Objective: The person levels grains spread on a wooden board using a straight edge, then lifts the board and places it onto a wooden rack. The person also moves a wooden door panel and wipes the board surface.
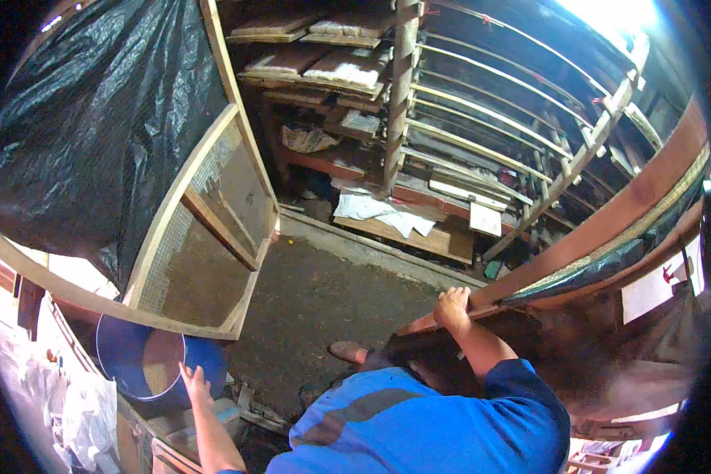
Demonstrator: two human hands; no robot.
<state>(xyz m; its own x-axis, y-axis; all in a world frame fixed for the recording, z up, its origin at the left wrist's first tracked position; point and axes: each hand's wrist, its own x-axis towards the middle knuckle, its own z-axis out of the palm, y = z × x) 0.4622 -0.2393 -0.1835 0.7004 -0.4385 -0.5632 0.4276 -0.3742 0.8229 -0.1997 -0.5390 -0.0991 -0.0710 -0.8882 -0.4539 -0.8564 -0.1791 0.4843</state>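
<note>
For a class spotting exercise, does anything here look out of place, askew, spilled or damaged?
The crumpled white sheet near the foot of the round wooden post looks askew: its rumpled, uneven edge trails across the pale brown wooden board.

White light [616, 12] is glaring from the upper right, leaving the floor [316, 292] rather dim, while the black sheet [110, 118] is catching streaky highlights. Fisheye distortion is bowing the beam [592, 235], darkness is swallowing the rim, and the lower left is washing out.
</note>
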